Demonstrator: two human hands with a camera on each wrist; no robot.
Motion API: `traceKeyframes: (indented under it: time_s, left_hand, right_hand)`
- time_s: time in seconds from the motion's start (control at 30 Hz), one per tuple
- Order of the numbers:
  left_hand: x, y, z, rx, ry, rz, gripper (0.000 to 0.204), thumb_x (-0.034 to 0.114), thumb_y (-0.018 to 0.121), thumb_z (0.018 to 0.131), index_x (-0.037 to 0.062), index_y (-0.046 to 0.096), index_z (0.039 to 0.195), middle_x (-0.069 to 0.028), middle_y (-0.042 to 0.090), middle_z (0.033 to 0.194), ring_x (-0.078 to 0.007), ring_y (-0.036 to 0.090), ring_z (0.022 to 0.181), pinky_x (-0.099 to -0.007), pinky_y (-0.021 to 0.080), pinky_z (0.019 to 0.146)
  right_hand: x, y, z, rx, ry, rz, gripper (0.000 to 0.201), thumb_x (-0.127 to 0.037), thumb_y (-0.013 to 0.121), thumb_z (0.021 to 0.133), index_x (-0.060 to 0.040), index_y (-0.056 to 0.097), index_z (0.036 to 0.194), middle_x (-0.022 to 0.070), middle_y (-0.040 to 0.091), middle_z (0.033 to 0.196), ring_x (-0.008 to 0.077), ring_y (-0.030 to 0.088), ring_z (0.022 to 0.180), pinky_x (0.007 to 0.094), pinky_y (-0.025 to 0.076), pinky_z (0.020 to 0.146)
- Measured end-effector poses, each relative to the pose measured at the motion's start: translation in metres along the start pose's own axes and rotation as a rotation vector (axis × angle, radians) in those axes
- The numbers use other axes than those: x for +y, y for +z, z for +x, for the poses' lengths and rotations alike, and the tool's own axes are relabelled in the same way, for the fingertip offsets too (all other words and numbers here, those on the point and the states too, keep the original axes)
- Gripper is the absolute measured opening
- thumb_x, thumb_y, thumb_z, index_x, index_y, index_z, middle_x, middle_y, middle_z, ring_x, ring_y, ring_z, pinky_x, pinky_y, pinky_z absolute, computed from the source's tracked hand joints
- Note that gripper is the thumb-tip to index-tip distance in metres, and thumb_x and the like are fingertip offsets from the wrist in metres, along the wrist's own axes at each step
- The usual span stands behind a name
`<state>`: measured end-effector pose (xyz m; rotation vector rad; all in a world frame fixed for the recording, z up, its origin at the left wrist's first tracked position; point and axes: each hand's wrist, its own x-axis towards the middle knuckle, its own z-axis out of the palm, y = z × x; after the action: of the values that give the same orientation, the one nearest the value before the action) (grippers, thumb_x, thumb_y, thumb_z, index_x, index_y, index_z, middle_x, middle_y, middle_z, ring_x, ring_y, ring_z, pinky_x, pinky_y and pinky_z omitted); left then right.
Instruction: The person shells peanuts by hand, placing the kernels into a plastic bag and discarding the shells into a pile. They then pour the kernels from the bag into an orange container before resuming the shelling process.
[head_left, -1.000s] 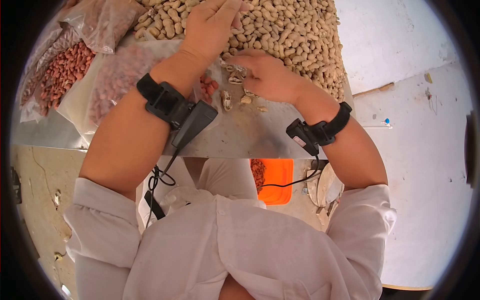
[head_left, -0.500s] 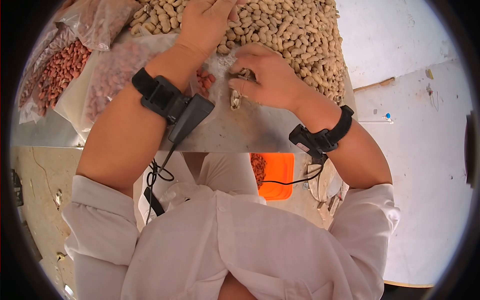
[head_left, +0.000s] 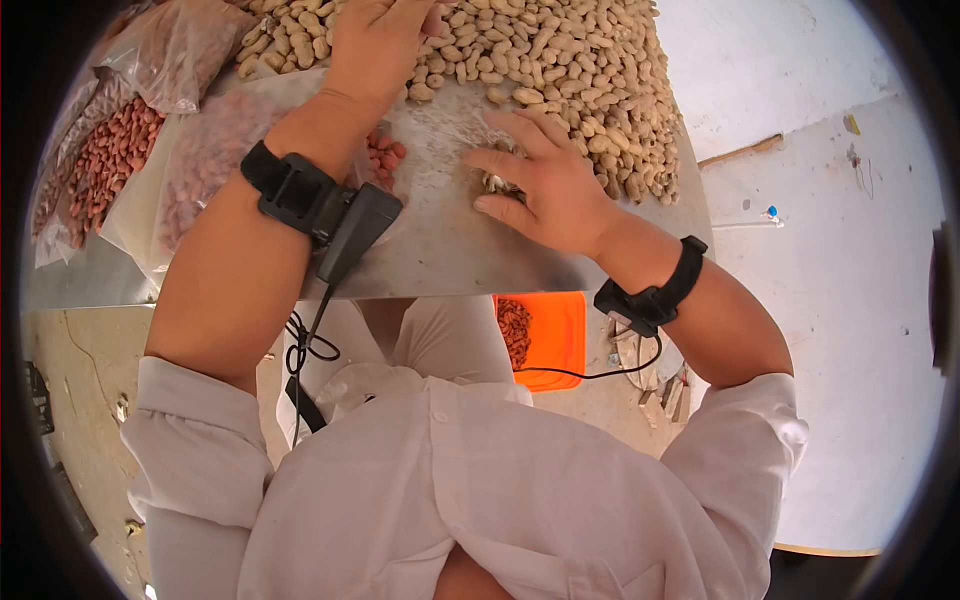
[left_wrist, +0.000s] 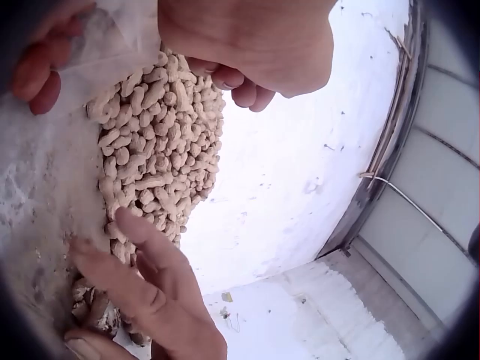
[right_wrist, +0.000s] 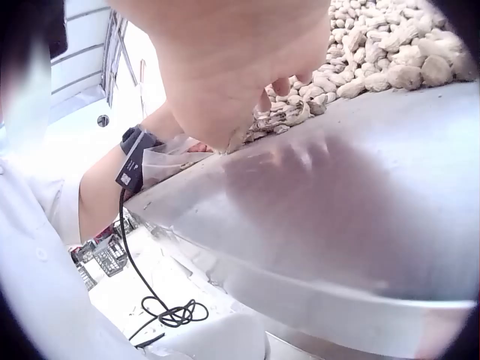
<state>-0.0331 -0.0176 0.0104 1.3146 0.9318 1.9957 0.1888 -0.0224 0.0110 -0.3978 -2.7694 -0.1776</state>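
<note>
My right hand (head_left: 560, 190) lies low over the metal table (head_left: 440, 250), fingers spread and slightly bent. Broken peanut shells (head_left: 500, 180) sit in the space between its thumb and fingers; the right wrist view shows these shells (right_wrist: 289, 116) along the fingertips. Up at the near edge of the peanut pile (head_left: 560, 60) is my left hand (head_left: 375, 55). Its fingers (left_wrist: 244, 90) bend inward in the left wrist view, and I cannot tell whether they hold anything. Red shelled peanuts (head_left: 385, 155) lie by the left wrist, at the mouth of a clear plastic bag (head_left: 225, 150).
Further left stand more plastic bags (head_left: 180, 50) of red peanuts. Under the table edge, an orange bin (head_left: 555, 340) holds reddish bits. A white surface (head_left: 800, 300) extends along the right side. Cables hang from both wrist cameras.
My right hand has drawn back and to the right, bringing the shells with it, and its fingers have spread. The left hand stays by the pile, slightly further left in view.
</note>
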Motion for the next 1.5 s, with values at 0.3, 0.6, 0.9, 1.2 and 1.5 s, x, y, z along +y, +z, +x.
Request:
traceKeyframes:
  time_s: [0.3, 0.6, 0.9, 1.2, 1.5]
  left_hand:
    - [-0.001, -0.001, 0.001, -0.001, 0.000, -0.004, 0.030, 0.025, 0.045, 0.097, 0.0035, 0.060, 0.083, 0.0015, 0.050, 0.063, -0.0055, 0.040, 0.053, -0.0197, 0.033, 0.048]
    - [0.003, 0.004, -0.003, 0.079, -0.047, 0.065, 0.028, 0.022, 0.046, 0.096, 0.0038, 0.061, 0.081, 0.0010, 0.050, 0.062, -0.0059, 0.041, 0.054, -0.0197, 0.032, 0.049]
    - [-0.012, -0.007, 0.000, 0.019, -0.009, 0.123, 0.032, 0.027, 0.046, 0.096, 0.0033, 0.067, 0.100, 0.0045, 0.050, 0.070, -0.0043, 0.038, 0.059, -0.0201, 0.028, 0.050]
    - [-0.006, -0.002, -0.003, 0.038, -0.075, 0.173, 0.032, 0.025, 0.043, 0.096, 0.0031, 0.065, 0.102, 0.0044, 0.049, 0.069, -0.0046, 0.038, 0.058, -0.0194, 0.026, 0.049]
    - [-0.010, -0.003, 0.000, 0.080, -0.157, 0.069, 0.033, 0.027, 0.044, 0.096, 0.0025, 0.065, 0.103, 0.0038, 0.050, 0.070, -0.0046, 0.039, 0.059, -0.0190, 0.026, 0.049]
  right_hand:
    - [0.005, 0.000, -0.026, -0.069, 0.099, 0.277, 0.031, -0.019, 0.067, 0.078, -0.0045, 0.061, 0.104, 0.0141, 0.057, 0.109, 0.0326, 0.053, 0.100, 0.0387, 0.045, 0.087]
    - [-0.006, -0.022, -0.095, 0.042, 0.152, 0.247, 0.023, -0.004, 0.069, 0.072, -0.0027, 0.057, 0.091, 0.0113, 0.056, 0.096, 0.0306, 0.054, 0.090, 0.0378, 0.046, 0.079]
    - [-0.009, -0.038, -0.194, 0.109, 0.290, 0.023, 0.023, 0.002, 0.067, 0.069, -0.0030, 0.055, 0.088, 0.0123, 0.055, 0.099, 0.0321, 0.054, 0.090, 0.0407, 0.046, 0.078]
    - [-0.040, -0.017, -0.360, -0.358, 0.715, 0.006, 0.025, -0.001, 0.064, 0.072, -0.0035, 0.059, 0.096, 0.0143, 0.056, 0.111, 0.0351, 0.054, 0.101, 0.0405, 0.047, 0.086]
    - [-0.026, -0.046, -0.278, 0.016, 0.616, 0.122, 0.023, 0.012, 0.049, 0.068, -0.0011, 0.059, 0.084, 0.0133, 0.060, 0.081, 0.0319, 0.059, 0.070, 0.0356, 0.048, 0.060]
